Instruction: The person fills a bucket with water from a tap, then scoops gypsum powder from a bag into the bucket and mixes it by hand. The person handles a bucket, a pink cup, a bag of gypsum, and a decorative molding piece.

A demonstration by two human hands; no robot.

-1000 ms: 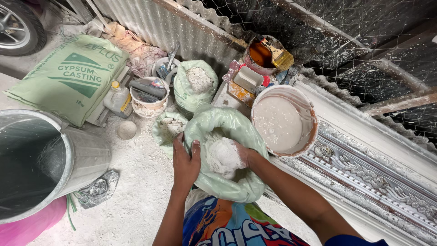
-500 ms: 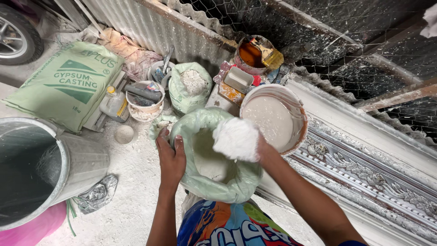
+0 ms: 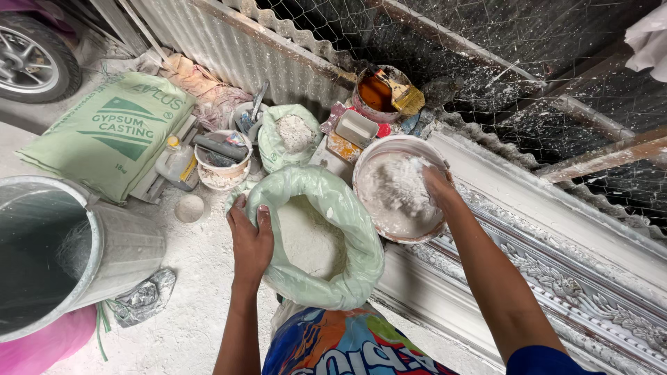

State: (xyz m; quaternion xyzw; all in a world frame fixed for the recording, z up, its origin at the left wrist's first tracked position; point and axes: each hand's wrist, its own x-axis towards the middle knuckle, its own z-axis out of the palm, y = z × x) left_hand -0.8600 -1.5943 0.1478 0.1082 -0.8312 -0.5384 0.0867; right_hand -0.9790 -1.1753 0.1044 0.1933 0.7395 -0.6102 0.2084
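Head view showed two open sacks of white powder. The left hand [image 3: 251, 239], fingers curled, gripped the rim of the nearer pale green sack [image 3: 316, 239]; the right hand [image 3: 436, 186], cupped around powder, reached into the white bucket [image 3: 397, 187] just beside it. One sealed green sack [image 3: 111, 132] lay flat at left.

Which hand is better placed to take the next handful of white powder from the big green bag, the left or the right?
Probably the right. The right hand is over the white bowl, just beside the green bag, and looks free. The left hand grips the bag's rim, holding its mouth open.
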